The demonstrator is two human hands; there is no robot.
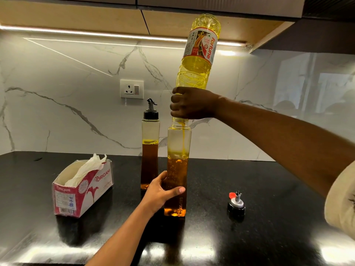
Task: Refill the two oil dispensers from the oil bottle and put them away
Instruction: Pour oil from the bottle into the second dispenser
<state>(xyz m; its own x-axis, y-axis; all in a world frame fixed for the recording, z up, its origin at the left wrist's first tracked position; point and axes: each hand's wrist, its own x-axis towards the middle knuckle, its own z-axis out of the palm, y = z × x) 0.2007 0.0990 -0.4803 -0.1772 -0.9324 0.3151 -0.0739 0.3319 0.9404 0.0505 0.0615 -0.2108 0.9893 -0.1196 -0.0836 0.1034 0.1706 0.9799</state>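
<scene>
Counter [269, 227] was black stone, and nearest us our left hand [161, 192] gripped the open dispenser [177, 169] low on its side. It stood upright, about half full. A spout cap [236, 204] sat loose off to the right, a tissue box [82, 189] to the left. Above, our right hand [192, 103] clutched the neck of the upended oil bottle [199, 52], mouth at the dispenser's opening, oil streaming in. Just behind stood the capped second dispenser [150, 150], then the wall socket [131, 89].

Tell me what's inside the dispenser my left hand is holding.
Amber oil with bubbles fills the open dispenser past halfway; a thin stream falls in. The right hand covers the oil bottle's mouth.
</scene>
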